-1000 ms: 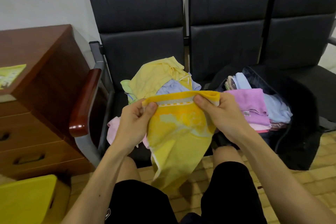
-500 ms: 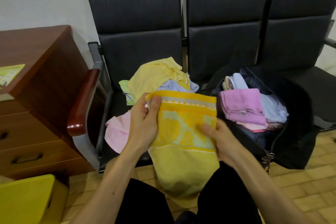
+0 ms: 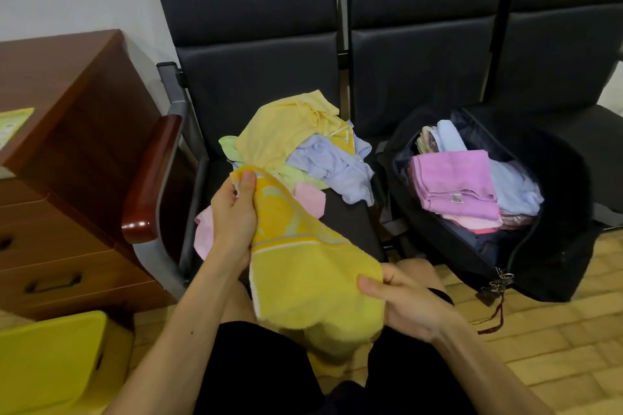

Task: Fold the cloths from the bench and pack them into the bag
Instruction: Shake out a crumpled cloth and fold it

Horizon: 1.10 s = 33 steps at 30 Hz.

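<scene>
A yellow towel (image 3: 303, 266) with an orange patterned band hangs slanted over my lap. My left hand (image 3: 232, 219) pinches its top corner with the thumb on the front. My right hand (image 3: 404, 303) grips the towel's lower right edge, thumb on top. Behind it, a loose pile of cloths (image 3: 303, 152), pale yellow, light blue, green and pink, lies on the left seat of the black bench (image 3: 256, 54). An open black bag (image 3: 553, 246) sits on the middle seat, with folded pink and blue cloths (image 3: 455, 185) inside.
A brown wooden drawer cabinet (image 3: 67, 158) stands at the left, next to the bench's red-brown armrest (image 3: 151, 178). A yellow box (image 3: 47, 360) sits at the lower left. My knees in black shorts are below the towel. The floor is tiled.
My right hand slid from the towel's top edge down to its lower right part. The towel now hangs slanted from my left hand, which stays on the top corner.
</scene>
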Each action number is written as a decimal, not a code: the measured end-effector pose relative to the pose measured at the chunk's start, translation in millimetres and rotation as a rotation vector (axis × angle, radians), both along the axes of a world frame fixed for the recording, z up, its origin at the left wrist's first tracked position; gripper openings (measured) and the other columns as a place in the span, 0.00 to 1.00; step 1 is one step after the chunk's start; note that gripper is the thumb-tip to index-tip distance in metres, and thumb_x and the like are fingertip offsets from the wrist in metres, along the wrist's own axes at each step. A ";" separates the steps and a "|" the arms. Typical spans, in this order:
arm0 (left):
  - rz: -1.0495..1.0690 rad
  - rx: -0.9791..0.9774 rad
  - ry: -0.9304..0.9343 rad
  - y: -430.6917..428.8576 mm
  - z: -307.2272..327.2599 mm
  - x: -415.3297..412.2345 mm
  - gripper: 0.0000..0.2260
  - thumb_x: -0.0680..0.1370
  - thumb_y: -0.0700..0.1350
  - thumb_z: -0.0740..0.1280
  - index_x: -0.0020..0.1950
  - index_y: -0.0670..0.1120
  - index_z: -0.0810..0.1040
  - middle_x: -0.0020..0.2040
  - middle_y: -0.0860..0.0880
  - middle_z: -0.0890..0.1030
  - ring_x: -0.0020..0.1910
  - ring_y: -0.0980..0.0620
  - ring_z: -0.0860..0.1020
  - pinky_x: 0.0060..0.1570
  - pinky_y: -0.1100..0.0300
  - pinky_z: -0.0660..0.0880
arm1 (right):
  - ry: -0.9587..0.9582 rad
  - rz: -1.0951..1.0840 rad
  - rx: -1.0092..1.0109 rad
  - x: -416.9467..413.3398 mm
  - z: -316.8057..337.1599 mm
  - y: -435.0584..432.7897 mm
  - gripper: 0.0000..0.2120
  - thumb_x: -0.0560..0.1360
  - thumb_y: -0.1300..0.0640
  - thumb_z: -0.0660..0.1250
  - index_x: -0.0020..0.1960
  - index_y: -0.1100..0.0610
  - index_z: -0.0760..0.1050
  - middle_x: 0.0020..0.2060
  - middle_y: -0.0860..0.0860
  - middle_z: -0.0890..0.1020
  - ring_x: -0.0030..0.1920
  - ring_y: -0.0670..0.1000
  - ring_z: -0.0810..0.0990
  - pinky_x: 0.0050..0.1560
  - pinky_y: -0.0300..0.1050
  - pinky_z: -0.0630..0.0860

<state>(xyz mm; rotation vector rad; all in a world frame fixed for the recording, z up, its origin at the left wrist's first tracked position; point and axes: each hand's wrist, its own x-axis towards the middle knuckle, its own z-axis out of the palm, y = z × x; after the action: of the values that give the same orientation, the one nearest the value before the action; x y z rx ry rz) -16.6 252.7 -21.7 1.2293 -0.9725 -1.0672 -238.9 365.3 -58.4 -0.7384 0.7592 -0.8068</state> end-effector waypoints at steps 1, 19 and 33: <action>0.016 0.015 0.001 -3.0 -5.9 3.3 0.13 0.84 0.51 0.61 0.49 0.44 0.80 0.45 0.43 0.83 0.46 0.47 0.81 0.49 0.46 0.80 | -0.038 -0.012 -0.016 0.4 9.6 -2.3 0.26 0.51 0.46 0.86 0.45 0.56 0.87 0.44 0.55 0.87 0.44 0.49 0.86 0.43 0.41 0.81; -0.518 0.447 0.706 50.3 -57.7 -21.3 0.37 0.74 0.68 0.65 0.74 0.45 0.71 0.71 0.39 0.73 0.72 0.39 0.71 0.75 0.37 0.58 | -0.108 -0.412 0.007 9.6 77.1 -52.9 0.13 0.72 0.53 0.66 0.47 0.58 0.86 0.48 0.57 0.86 0.47 0.52 0.86 0.45 0.46 0.83; -0.726 0.216 -0.086 78.7 -73.4 -17.3 0.11 0.78 0.42 0.69 0.57 0.40 0.82 0.55 0.49 0.86 0.56 0.55 0.82 0.54 0.65 0.75 | 0.132 -0.494 0.311 4.4 56.8 -67.9 0.15 0.77 0.55 0.68 0.59 0.64 0.80 0.51 0.60 0.85 0.51 0.56 0.85 0.51 0.51 0.80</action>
<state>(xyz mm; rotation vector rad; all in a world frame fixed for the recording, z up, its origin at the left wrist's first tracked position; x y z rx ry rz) -34.0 331.4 -95.1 1.1161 -1.4542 -1.7277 -234.5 297.4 -1.5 -0.3257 1.1813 -1.0577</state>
